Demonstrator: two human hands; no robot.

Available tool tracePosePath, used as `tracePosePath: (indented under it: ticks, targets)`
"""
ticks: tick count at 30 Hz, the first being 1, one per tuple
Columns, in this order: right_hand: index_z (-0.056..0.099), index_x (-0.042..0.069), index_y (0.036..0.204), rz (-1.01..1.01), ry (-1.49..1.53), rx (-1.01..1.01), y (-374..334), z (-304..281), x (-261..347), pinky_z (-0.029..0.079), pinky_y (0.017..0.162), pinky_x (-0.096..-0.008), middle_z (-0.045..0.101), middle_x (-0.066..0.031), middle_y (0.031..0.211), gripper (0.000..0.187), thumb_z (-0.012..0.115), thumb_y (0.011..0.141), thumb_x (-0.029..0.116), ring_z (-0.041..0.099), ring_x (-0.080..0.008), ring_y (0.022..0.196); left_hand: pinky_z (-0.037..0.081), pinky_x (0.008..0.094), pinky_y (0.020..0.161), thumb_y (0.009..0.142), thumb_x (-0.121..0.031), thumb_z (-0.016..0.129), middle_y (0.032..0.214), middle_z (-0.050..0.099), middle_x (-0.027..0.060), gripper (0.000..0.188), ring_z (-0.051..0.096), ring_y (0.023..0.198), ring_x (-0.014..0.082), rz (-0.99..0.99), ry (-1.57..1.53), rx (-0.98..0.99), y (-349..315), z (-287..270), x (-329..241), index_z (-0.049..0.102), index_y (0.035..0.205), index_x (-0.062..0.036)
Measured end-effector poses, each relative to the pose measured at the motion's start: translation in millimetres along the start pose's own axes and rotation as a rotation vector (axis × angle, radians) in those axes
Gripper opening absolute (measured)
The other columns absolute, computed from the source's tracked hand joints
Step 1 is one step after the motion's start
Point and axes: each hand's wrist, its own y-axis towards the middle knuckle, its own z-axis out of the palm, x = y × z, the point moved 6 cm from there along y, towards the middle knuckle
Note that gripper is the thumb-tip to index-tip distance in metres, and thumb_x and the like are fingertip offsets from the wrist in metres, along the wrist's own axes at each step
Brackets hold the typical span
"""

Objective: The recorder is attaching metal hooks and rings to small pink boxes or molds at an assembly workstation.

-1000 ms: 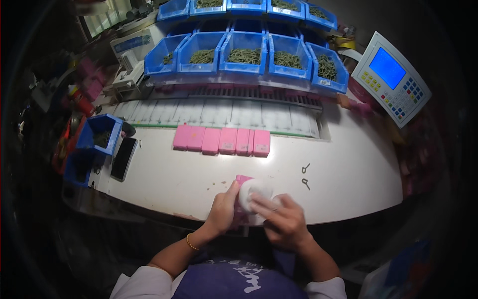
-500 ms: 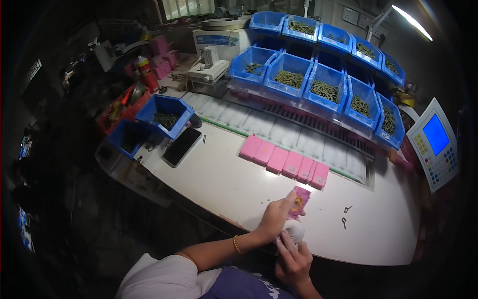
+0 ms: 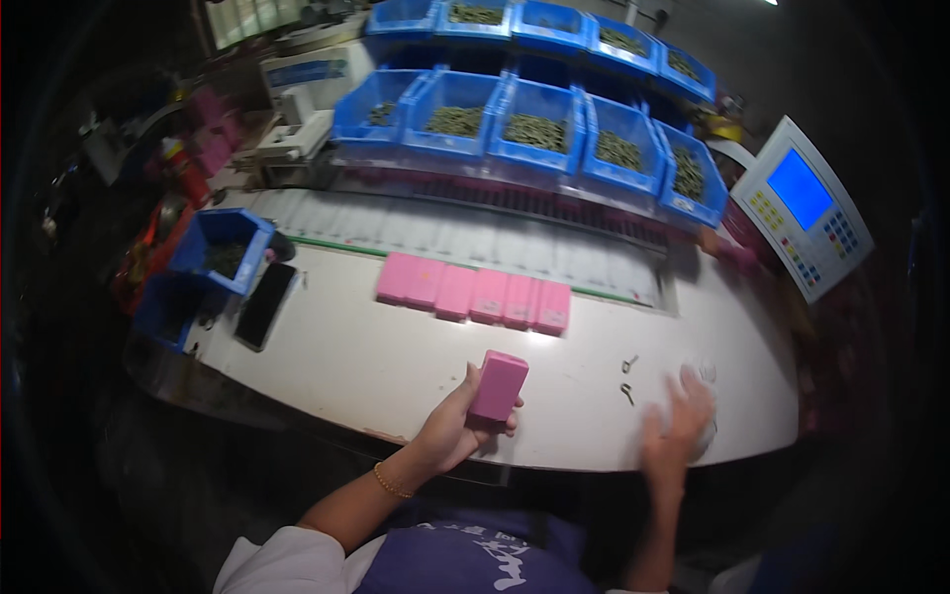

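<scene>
My left hand (image 3: 450,426) grips a pink rectangular block, which looks like a rubber mould (image 3: 500,386), above the near edge of the white table. Its thumb lies along one side and the fingertips show on the other. To the right, my right hand (image 3: 681,421) is over the table, smeared by motion, with thumb and fingers apart. Something whitish and rounded (image 3: 709,436) shows partly behind that hand; its shape is unclear. Between the hands, nearer the right one, lie two small greenish looped pieces (image 3: 627,381).
A row of several pink blocks (image 3: 455,292) lies farther back. Behind it rise two tiers of blue bins (image 3: 534,129) holding small greenish pieces. A control panel (image 3: 802,208) stands at right. A phone (image 3: 265,307) and two more blue bins (image 3: 223,247) are at left.
The mould showed a yellowish patch on its open face; now it is a plain block in my left hand. My right hand has left the white bundle's earlier place and moved right. The view has shifted.
</scene>
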Motion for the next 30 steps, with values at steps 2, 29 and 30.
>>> tracePosePath:
  ticks: [2, 29, 30]
  targets:
    - [0.056, 0.001, 0.129, 0.012, 0.546, 0.179, 4, 7, 56, 0.029, 0.111, -0.0457, 0.052, -0.0196, 0.134, 0.046, 0.064, 0.085, 0.007, 0.043, -0.0369, 0.127, 0.052, 0.0344, 0.084, 0.101, -0.051, 0.040, 0.103, 0.061, 0.0116, 0.056, 0.063, 0.091, 0.0198, 0.002, 0.190, 0.042, -9, 4, 9, 0.049, 0.127, -0.0020]
    - [0.061, 0.008, 0.094, -0.345, 0.909, 0.183, 11, -6, 113, 0.052, 0.069, -0.0369, 0.065, -0.0080, 0.090, 0.025, 0.074, 0.074, 0.001, 0.064, -0.0273, 0.079, 0.056, 0.0299, 0.078, 0.083, -0.005, 0.073, 0.098, 0.069, 0.0130, 0.024, 0.068, 0.086, 0.0199, 0.491, 1.212, 0.204, -26, 50, -22, 0.066, 0.105, 0.0006]
    - [0.061, 0.007, 0.093, -0.371, 0.923, 0.234, 11, -5, 113, 0.052, 0.066, -0.0352, 0.066, -0.0090, 0.093, 0.025, 0.076, 0.074, 0.000, 0.064, -0.0264, 0.077, 0.056, 0.0299, 0.078, 0.083, -0.005, 0.073, 0.098, 0.069, 0.0130, 0.024, 0.068, 0.086, 0.0199, 0.497, 1.213, 0.209, -26, 50, -23, 0.066, 0.105, 0.0006]
